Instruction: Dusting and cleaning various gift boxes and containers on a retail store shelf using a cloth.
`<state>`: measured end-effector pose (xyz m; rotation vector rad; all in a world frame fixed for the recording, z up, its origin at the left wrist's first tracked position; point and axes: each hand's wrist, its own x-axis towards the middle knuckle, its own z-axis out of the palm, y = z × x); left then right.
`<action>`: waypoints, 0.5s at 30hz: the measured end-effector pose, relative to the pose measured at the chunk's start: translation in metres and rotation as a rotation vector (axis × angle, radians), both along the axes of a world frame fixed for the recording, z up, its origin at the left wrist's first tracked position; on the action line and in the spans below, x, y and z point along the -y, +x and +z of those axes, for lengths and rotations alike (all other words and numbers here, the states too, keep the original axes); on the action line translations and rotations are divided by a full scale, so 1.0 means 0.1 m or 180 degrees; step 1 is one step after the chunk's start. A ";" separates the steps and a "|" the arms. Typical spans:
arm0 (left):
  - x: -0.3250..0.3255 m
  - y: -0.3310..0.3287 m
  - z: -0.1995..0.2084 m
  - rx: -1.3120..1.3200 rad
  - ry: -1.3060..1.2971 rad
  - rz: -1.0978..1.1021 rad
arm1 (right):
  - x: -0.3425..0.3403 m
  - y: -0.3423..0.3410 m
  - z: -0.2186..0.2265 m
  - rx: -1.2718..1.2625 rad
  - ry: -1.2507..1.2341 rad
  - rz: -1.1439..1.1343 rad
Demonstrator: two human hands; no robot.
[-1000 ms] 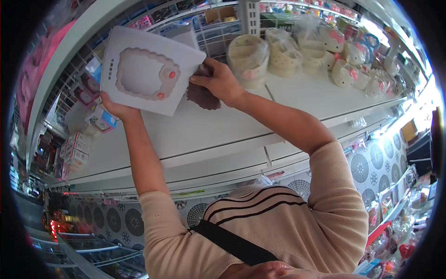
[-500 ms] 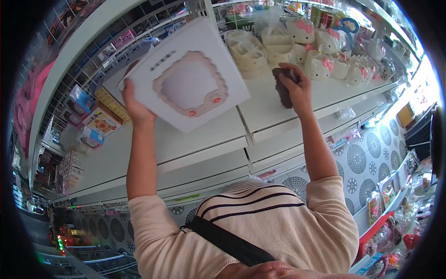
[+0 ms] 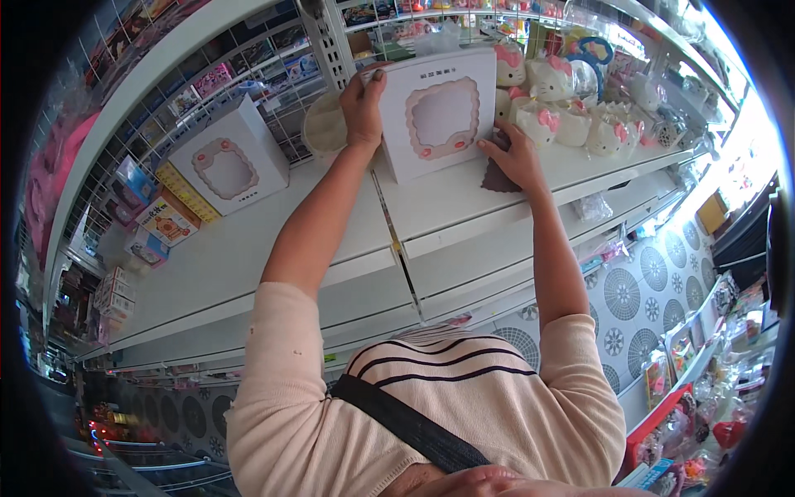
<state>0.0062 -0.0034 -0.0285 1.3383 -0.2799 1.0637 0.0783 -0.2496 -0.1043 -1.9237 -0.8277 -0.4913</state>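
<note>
While the left hand (image 3: 364,108) grips the upper left corner of the white box (image 3: 443,116), the right hand (image 3: 515,157) meets its lower right edge, thumb against the box, with a brown cloth (image 3: 498,179) held beneath the fingers. The box is upright between both hands at the white shelf (image 3: 339,215), its longer side running up and down; whether its base rests there is hard to tell. Neither hand is nearer, as both touch it. White cat-shaped pots (image 3: 537,124) sit just right.
</note>
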 end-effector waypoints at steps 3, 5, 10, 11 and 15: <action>0.06 0.15 0.03 -0.0088 0.0376 0.0316 | 0.03 0.08 -0.11 -0.0006 0.0053 -0.0189; -0.01 0.24 0.00 0.0020 0.0531 0.0339 | 0.02 0.07 -0.08 -0.0045 -0.0024 -0.0197; -0.05 0.15 -0.28 -0.0163 0.1115 0.0660 | 0.04 0.07 -0.08 -0.0235 -0.0275 -0.0227; -0.05 0.10 -0.36 -0.0317 0.1226 0.0569 | 0.04 0.06 -0.07 -0.0162 -0.0297 -0.0254; -0.01 0.02 -0.48 -0.0281 0.1608 0.0662 | 0.03 0.09 -0.11 -0.0020 -0.0435 -0.0393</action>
